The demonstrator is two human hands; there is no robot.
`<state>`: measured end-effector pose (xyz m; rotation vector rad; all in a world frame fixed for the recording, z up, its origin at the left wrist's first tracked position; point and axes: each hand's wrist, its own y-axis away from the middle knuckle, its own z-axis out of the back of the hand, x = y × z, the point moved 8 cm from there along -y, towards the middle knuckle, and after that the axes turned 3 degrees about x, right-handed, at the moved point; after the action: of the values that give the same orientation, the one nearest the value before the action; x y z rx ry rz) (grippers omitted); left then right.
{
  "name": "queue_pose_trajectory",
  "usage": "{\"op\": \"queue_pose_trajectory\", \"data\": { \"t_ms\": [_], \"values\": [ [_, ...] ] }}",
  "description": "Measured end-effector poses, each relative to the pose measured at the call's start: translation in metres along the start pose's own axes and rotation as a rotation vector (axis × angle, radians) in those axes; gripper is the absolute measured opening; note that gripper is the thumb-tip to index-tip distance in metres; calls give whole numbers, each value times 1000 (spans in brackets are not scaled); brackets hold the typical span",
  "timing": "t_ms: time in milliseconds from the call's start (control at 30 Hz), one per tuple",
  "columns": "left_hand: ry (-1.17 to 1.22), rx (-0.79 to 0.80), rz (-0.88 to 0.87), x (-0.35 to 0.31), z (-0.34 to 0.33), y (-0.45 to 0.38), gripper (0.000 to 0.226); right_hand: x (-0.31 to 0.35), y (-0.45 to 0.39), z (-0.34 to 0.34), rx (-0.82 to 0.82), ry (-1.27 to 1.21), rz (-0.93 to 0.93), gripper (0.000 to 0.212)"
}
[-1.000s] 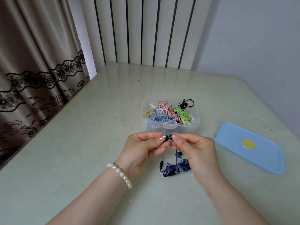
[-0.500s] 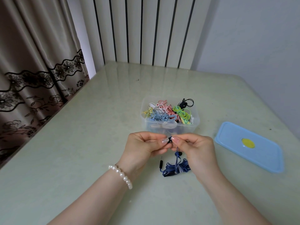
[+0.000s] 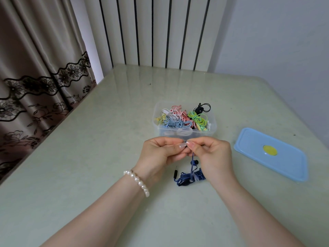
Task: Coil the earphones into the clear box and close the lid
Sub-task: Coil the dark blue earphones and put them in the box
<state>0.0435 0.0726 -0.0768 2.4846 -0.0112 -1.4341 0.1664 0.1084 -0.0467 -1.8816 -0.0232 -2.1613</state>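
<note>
while both hands pinch the blue earphones (image 3: 191, 176) — left hand (image 3: 161, 154), right hand (image 3: 213, 154) — clear box (image 3: 185, 133) uncovered, lid (image 3: 284, 163) apart

A pale green glossy table (image 3: 106, 157) is filling most of the view, its polished top catching streaks of reflected light toward the far edge. A clear box (image 3: 185, 134), open and heaped with coiled earphones in pink, light blue, green, yellow and black, is sitting on it just beyond the middle, and a light blue lid (image 3: 284, 163) with a yellow disc at its centre is lying flat on the table well apart to the right of the box. A bundle of dark blue earphones (image 3: 191, 178) is lying on the surface on the near side of the box, its black plug sticking out to the left.
</note>
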Motion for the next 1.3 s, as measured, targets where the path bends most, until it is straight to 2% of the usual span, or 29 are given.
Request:
{"op": "queue_pose_trajectory", "data": {
  "t_ms": [233,333,533,700,1000,1133,1300],
  "values": [
    [117,-23,-4,4,-4,3,11,11,4,1,-78,21,134,32],
    [148,-27,-14,3,-2,3,10,9,1,-2,-11,-51,101,28],
    [37,16,-15,-1,-1,3,12,2,-3,-4,253,-126,-62,14],
    [16,32,-6,0,-2,2,12,3,-5,-2,289,-69,-33,13],
    [64,-7,-39,-2,-4,6,15,10,-2,0,106,-41,140,25],
    [86,-41,-99,-3,-5,10,16,12,2,4,10,2,219,14],
    [64,-24,-217,-10,-12,14,16,17,3,10,-48,-64,262,13]
  ]
}}
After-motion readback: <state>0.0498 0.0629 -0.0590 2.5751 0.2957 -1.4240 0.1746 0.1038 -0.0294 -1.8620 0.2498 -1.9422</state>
